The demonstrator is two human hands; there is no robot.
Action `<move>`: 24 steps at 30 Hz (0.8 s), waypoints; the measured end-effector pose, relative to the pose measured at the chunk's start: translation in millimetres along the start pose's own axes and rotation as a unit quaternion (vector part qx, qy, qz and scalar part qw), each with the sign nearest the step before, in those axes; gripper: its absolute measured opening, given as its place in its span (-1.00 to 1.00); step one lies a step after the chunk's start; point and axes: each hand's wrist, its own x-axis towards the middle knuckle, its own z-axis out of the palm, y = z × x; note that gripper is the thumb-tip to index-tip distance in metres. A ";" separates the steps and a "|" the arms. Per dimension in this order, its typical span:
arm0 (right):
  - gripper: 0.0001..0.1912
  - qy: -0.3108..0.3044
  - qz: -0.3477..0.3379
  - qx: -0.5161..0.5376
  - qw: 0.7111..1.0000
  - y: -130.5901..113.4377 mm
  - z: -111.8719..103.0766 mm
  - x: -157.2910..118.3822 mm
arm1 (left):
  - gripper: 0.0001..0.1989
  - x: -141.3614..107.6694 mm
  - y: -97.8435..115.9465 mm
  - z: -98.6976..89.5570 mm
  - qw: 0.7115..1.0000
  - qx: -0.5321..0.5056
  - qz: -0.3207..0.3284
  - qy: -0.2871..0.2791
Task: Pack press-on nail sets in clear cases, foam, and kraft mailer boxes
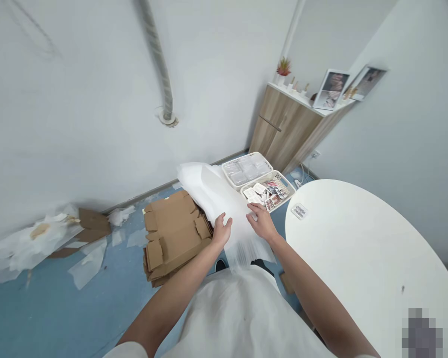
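A roll of white foam sheet (218,194) lies in front of me, its loose end hanging down towards my body. Over its left side is my left hand (222,231), thumb and fingers apart with nothing between them. My right hand (262,222) is above the right part of the sheet, its fingers spread and bent. Whether either hand touches the sheet I cannot tell. Just beyond my right hand stands a white basket (291,195) of small printed packs and cards. Behind it, another white basket (224,166) holds clear plastic packs.
Flattened cardboard boxes (173,231) are stacked to my left. Scrap wrapping (41,241) litters the blue floor by the wall. A white round table (358,238) on my right carries a small pack (299,211). A wooden cabinet (283,127) with framed pictures fills the corner.
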 end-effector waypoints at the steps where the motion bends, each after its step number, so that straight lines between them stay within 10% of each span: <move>1: -0.59 0.023 0.024 0.017 0.999 5.6 -7.0 -6.2 | -0.48 -1.5 0.0 5.7 1.000 0.006 0.000 -0.001; 7: -0.58 0.171 0.149 0.105 0.968 35.8 -52.0 -49.6 | -0.38 -13.6 11.2 43.7 0.998 0.053 -0.029 -0.034; 14: -0.55 0.303 0.231 0.152 0.912 81.2 -106.5 -128.9 | -0.27 -39.7 27.5 120.1 0.975 -0.006 -0.043 -0.220; 24: -0.51 0.371 0.311 0.086 0.871 167.7 -143.5 -263.1 | -0.43 -83.2 36.2 244.5 0.933 0.154 0.170 -0.277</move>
